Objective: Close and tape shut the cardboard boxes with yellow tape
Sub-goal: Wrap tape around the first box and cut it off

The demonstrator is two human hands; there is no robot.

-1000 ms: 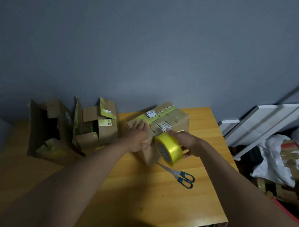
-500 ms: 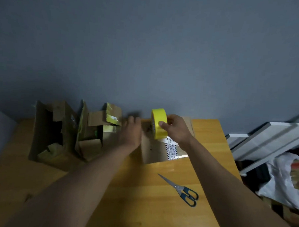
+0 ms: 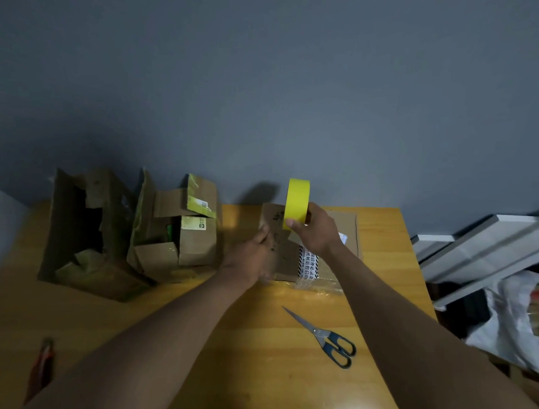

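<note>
We see the right hand lift the yellow tape roll upright above the box. The box now lies flat, with the left hand at its left side.

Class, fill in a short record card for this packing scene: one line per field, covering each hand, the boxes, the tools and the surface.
Left hand: rests on the brown cardboard box in the middle of the table
Right hand: holds the yellow tape roll upright above that box
Other boxes: two open, torn cardboard boxes to the left, flaps up
Scissors: blue-handled metal scissors lie closed, nearer than the box
Surface: yellow-brown wooden table
Near left edge: blurred red object, cannot identify
</note>
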